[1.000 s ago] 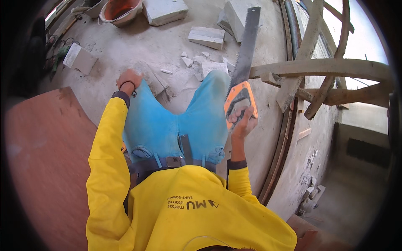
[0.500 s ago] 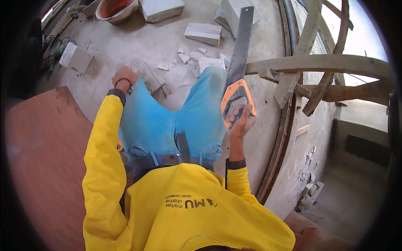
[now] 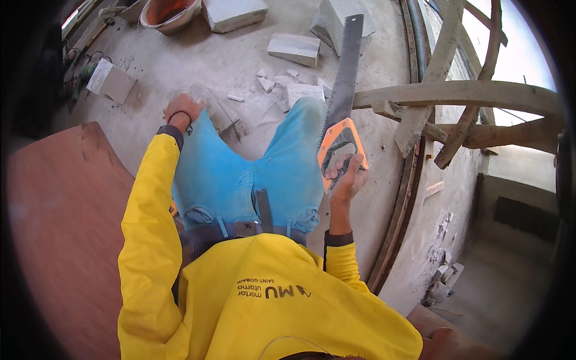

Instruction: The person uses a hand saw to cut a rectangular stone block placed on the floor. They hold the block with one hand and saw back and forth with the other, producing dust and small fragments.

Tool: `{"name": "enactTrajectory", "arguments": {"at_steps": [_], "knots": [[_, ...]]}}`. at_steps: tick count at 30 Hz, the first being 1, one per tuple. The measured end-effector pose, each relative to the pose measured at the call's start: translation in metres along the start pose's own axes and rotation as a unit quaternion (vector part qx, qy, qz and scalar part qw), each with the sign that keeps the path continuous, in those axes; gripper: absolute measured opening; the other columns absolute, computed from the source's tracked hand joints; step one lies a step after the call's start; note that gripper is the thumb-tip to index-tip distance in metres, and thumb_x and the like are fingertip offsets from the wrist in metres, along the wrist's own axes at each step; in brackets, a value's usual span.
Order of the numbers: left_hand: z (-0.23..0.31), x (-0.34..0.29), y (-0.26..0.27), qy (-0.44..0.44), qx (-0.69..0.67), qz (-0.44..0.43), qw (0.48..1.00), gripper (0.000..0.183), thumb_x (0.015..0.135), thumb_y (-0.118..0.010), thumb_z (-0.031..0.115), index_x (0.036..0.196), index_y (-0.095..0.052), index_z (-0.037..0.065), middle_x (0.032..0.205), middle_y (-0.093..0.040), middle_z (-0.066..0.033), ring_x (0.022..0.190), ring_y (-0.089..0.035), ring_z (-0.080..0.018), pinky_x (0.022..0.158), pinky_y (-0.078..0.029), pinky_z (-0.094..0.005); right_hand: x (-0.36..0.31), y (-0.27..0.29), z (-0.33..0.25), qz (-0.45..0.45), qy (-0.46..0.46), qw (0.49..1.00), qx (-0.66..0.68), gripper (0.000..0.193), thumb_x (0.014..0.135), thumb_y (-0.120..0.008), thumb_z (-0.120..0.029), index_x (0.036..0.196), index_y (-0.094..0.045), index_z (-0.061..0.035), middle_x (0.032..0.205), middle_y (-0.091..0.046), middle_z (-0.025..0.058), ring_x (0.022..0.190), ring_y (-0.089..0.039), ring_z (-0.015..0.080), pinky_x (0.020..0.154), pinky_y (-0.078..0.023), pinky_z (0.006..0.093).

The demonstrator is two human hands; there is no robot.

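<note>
My right hand (image 3: pixel 349 175) grips the orange and black handle of a hand saw (image 3: pixel 345 78). Its long grey toothed blade points away from me, to the right of my right knee. Over by my left knee is my left hand (image 3: pixel 183 109), wearing a dark bracelet and lying beside a pale block (image 3: pixel 217 109) between my legs. The fingers of that hand are mostly hidden, so their hold is unclear. Broken white chunks (image 3: pixel 305 92) and dust lie on the floor just past my knees.
Further off are a cut block (image 3: pixel 294 49), a larger block (image 3: pixel 234 14) and an orange-lined bucket (image 3: pixel 170 13). Another block (image 3: pixel 111 81) stands at left, near a green power tool (image 3: pixel 83 77). Wooden beams (image 3: pixel 456 93) cross at right. A reddish board (image 3: pixel 69 228) lies at left.
The saw and my right hand have dropped very slightly toward me. My left hand stays by the left knee, and the whole view has shifted a little.
</note>
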State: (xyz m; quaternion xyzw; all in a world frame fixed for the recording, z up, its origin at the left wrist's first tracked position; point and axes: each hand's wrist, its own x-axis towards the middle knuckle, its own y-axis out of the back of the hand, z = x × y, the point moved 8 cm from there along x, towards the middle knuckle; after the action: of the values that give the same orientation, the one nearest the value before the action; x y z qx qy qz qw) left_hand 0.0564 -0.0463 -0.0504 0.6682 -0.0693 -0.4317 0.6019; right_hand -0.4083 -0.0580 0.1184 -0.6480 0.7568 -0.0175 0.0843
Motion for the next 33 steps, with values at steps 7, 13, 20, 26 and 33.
{"name": "enactTrajectory", "arguments": {"at_steps": [7, 13, 20, 26, 33], "knots": [[0.000, 0.000, 0.001, 0.008, 0.000, -0.012, 1.000, 0.059, 0.089, -0.064, 0.056, 0.129, -0.069, 0.013, 0.131, -0.068, -0.0148, 0.122, -0.063, -0.0363, 0.103, -0.048, -0.0526, 0.014, -0.005, -0.003, -0.033, -0.003, 0.999, -0.022, 0.041, 0.107, -0.051, -0.042, 0.099, -0.051, -0.0014, 0.068, -0.048, 0.0039, 0.049, -0.047, 0.0129, 0.044, -0.043, 0.0300], [0.000, 0.000, 0.002, 0.006, 0.013, -0.001, 1.000, 0.056, 0.089, -0.062, 0.055, 0.129, -0.068, 0.016, 0.130, -0.068, -0.0136, 0.121, -0.064, -0.0343, 0.102, -0.051, -0.0480, 0.018, 0.002, 0.002, -0.035, -0.030, 0.999, -0.011, 0.040, 0.108, -0.049, -0.038, 0.089, -0.048, -0.0032, 0.067, -0.047, 0.0032, 0.049, -0.047, 0.0114, 0.043, -0.041, 0.0285], [-0.002, 0.006, -0.005, -0.001, 0.001, 0.001, 1.000, 0.058, 0.089, -0.064, 0.056, 0.127, -0.069, 0.013, 0.130, -0.068, -0.0153, 0.121, -0.064, -0.0364, 0.101, -0.050, -0.0508, 0.015, 0.005, -0.001, -0.022, -0.047, 0.998, -0.024, 0.043, 0.109, -0.048, -0.038, 0.082, -0.046, -0.0053, 0.065, -0.047, 0.0030, 0.048, -0.046, 0.0115, 0.043, -0.042, 0.0294], [0.001, 0.002, -0.001, 0.007, 0.017, -0.012, 1.000, 0.055, 0.090, -0.061, 0.055, 0.130, -0.068, 0.018, 0.131, -0.068, -0.0129, 0.123, -0.064, -0.0343, 0.103, -0.050, -0.0484, 0.002, 0.010, -0.004, -0.032, -0.048, 0.998, -0.032, 0.047, 0.107, -0.051, -0.044, 0.081, -0.046, -0.0053, 0.064, -0.046, 0.0036, 0.047, -0.047, 0.0131, 0.042, -0.041, 0.0308], [0.000, 0.002, -0.002, 0.008, 0.014, -0.009, 1.000, 0.056, 0.090, -0.062, 0.055, 0.131, -0.067, 0.018, 0.133, -0.068, -0.0124, 0.123, -0.063, -0.0348, 0.103, -0.050, -0.0485, -0.011, 0.018, -0.005, -0.027, -0.039, 0.995, -0.086, 0.041, 0.108, -0.050, -0.033, 0.079, -0.049, -0.0046, 0.064, -0.049, 0.0030, 0.053, -0.049, 0.0126, 0.053, -0.048, 0.0293]]}}
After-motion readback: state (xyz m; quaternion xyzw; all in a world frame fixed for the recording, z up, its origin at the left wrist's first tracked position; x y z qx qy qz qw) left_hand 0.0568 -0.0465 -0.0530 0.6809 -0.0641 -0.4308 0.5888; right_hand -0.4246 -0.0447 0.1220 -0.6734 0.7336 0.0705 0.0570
